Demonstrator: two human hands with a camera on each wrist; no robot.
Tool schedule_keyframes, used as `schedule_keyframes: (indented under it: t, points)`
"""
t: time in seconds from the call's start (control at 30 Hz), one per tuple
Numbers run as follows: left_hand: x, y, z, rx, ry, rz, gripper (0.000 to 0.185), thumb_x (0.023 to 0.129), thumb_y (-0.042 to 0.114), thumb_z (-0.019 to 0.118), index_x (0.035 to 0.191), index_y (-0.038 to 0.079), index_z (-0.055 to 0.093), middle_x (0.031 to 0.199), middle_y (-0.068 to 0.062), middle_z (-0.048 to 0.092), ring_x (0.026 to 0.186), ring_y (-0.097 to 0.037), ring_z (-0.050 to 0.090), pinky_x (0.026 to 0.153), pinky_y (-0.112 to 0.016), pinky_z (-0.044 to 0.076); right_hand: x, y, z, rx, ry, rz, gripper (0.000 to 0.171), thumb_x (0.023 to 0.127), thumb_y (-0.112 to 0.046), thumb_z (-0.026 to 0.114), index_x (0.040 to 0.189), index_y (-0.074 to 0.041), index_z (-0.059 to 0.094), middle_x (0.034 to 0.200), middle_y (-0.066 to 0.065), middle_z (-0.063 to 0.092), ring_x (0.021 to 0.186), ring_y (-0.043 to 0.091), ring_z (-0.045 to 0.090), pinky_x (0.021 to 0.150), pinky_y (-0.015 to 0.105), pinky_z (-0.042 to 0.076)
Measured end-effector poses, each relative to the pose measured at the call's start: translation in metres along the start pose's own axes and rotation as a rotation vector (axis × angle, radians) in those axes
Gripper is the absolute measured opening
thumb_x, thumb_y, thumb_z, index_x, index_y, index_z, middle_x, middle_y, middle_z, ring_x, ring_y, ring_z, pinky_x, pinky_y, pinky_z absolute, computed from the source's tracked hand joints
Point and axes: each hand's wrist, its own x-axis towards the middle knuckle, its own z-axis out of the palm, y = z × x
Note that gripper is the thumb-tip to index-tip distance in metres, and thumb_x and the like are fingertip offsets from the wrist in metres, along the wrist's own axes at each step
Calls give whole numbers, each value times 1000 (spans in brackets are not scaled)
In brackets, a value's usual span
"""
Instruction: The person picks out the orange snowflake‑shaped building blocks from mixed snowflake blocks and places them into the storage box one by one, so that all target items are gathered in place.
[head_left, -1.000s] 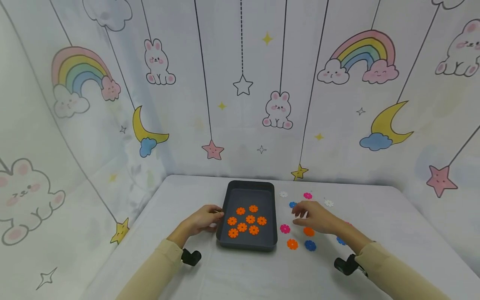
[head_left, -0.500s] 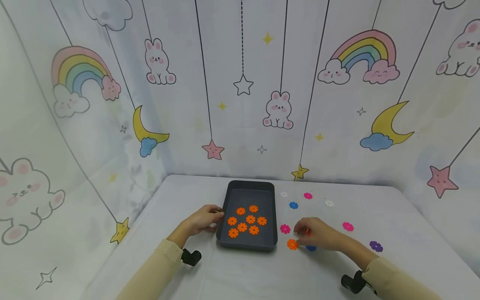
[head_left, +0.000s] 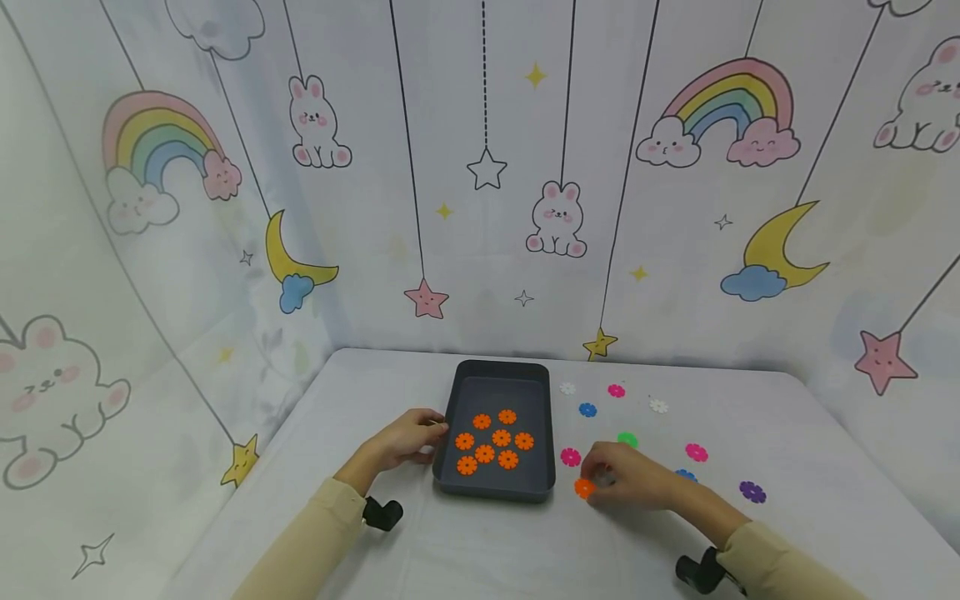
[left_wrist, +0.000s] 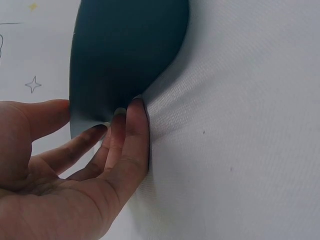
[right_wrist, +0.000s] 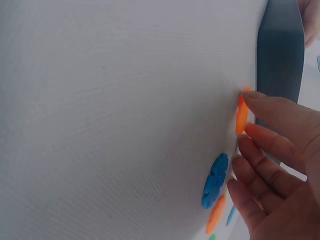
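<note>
A dark tray (head_left: 542, 433) on the white table holds several orange flower discs (head_left: 495, 438). My left hand (head_left: 408, 437) holds the tray's left wall; in the left wrist view its fingertips (left_wrist: 131, 112) press the tray's outer side (left_wrist: 125, 55) and the thumb reaches the rim. My right hand (head_left: 622, 481) lies right of the tray, fingertips on a loose orange flower disc (head_left: 583, 488). In the right wrist view the index fingertip (right_wrist: 260, 100) touches that orange disc (right_wrist: 242, 114), with a blue disc (right_wrist: 215, 181) and another orange one (right_wrist: 216, 214) beside the hand.
Loose flower discs lie right of the tray: white (head_left: 567, 388), pink (head_left: 616, 390), blue (head_left: 587, 409), white (head_left: 657, 406), green (head_left: 627, 438), pink (head_left: 570, 457), pink (head_left: 696, 452), purple (head_left: 752, 492). A printed curtain rises behind the table's far edge (head_left: 562, 357).
My right hand has drawn back toward me and leftward, from beside the far blue disc to the near orange disc, uncovering the green and pink discs. The left hand has stayed put.
</note>
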Motion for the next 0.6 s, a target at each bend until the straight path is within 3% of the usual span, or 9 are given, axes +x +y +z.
schedule_keyframes:
  t: [0.23, 0.47, 0.6]
  points:
    - [-1, 0, 0, -1, 3, 0, 46, 105, 18, 59, 141, -7, 49, 130, -20, 61, 114, -30, 63, 87, -45, 60, -1, -3, 1, -36, 7, -4, 24, 86, -18, 83, 102, -11, 67, 98, -3, 63, 93, 20, 59, 80, 29, 56]
    - [0, 0, 0, 3, 0, 0, 45, 105, 18, 59, 141, -7, 49, 130, -19, 62, 114, -30, 63, 87, -45, 59, 1, -2, 0, 40, 17, 0, 14, 88, -11, 79, 97, -12, 69, 88, -4, 66, 81, 17, 59, 69, 25, 54]
    - [0, 0, 0, 6, -1, 1, 44, 105, 18, 59, 140, -7, 50, 128, -18, 62, 112, -28, 64, 86, -44, 60, 3, 0, -4, 74, 17, -23, 7, 91, -8, 75, 96, -11, 71, 86, -4, 68, 78, 15, 61, 70, 25, 55]
